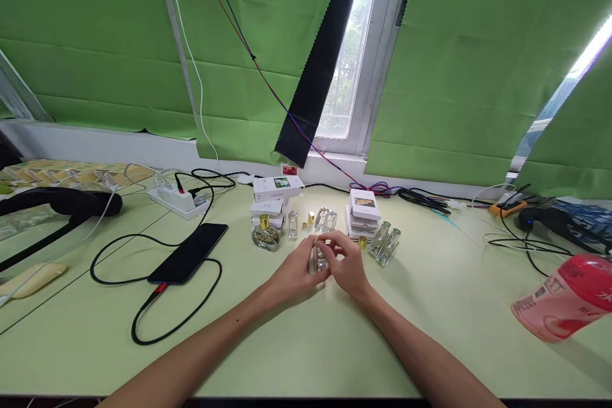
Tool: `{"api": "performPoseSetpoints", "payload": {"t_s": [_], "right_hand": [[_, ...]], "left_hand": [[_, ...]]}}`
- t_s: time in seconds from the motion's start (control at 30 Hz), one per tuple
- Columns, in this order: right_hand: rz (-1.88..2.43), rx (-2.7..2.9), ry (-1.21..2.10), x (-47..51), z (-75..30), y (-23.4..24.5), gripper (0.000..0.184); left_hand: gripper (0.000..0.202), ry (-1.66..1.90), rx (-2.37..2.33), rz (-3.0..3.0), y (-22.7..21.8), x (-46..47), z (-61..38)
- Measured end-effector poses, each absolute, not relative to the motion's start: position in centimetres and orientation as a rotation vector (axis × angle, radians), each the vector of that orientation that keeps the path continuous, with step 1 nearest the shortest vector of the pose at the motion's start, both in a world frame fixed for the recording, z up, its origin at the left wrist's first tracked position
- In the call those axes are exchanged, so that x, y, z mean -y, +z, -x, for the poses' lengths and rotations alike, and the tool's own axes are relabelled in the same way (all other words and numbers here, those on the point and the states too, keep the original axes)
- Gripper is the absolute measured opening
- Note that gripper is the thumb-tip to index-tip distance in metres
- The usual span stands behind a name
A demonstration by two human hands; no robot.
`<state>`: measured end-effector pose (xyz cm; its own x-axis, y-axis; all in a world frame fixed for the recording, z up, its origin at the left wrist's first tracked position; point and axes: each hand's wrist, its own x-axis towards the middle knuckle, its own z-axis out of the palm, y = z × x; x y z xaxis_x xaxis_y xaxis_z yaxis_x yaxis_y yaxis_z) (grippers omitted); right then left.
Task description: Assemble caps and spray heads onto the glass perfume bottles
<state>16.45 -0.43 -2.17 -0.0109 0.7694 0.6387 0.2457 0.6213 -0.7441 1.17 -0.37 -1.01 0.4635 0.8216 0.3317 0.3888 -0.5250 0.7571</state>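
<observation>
Fingers of the left hand [301,266] grasp a small clear glass bottle [320,263]; the right hand [348,266] meets its top.

Bottle sits between both hands, over the near-middle of the pale green table [306,344]. Right fingertips bend in at the neck; cannot tell whether they grip the bottle or a small part on it. Step in hand, judged: fine work at the bottle's top. Next move seems to call for a steady left hold and light right-hand fingertip control. Labels: left box stack [278,187] and right box stack [365,203] carry small print, unreadable, plus a picture on each top box. Red-capped pink container [557,303], far right: large white lettering, possibly "LT"; brand not legible.
</observation>
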Motion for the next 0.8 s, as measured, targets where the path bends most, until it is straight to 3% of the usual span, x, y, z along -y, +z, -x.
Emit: {"api": "performPoseSetpoints", "payload": {"t_s": [0.8], "right_hand": [[0.832, 1.501, 0.627, 0.02, -16.13, -1.89, 0.021]], "left_hand": [[0.040, 0.925, -0.996, -2.084, -1.01, 0.28, -1.17]]}}
